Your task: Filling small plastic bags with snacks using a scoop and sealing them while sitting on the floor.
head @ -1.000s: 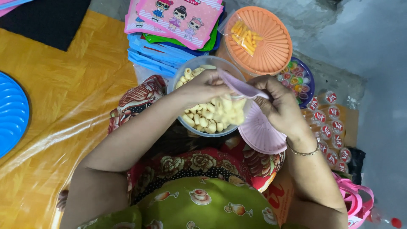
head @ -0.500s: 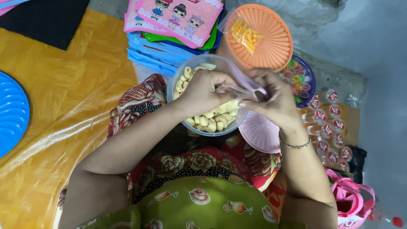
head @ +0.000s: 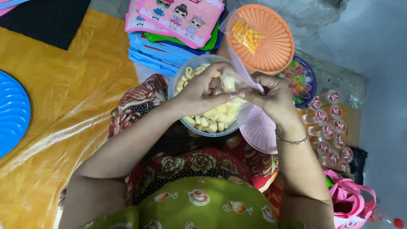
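fingers (head: 220,87) pinch small bag (head: 239,70), mouth down-left.

I'm holding both forearms out fwd & angling them inward, w/ my left hand (head: 202,91) curling palm-down, fingers pinching together at the tips, & my right hand (head: 271,96) meeting it fingertip to fingertip, wrist bending, a thin bracelet sitting on that wrist.

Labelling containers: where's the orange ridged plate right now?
Head view, upper right of centre: the orange plate lies just beyond the clear snack bowl, beside the stack of flat bags, with a small bag of yellow sticks on it.
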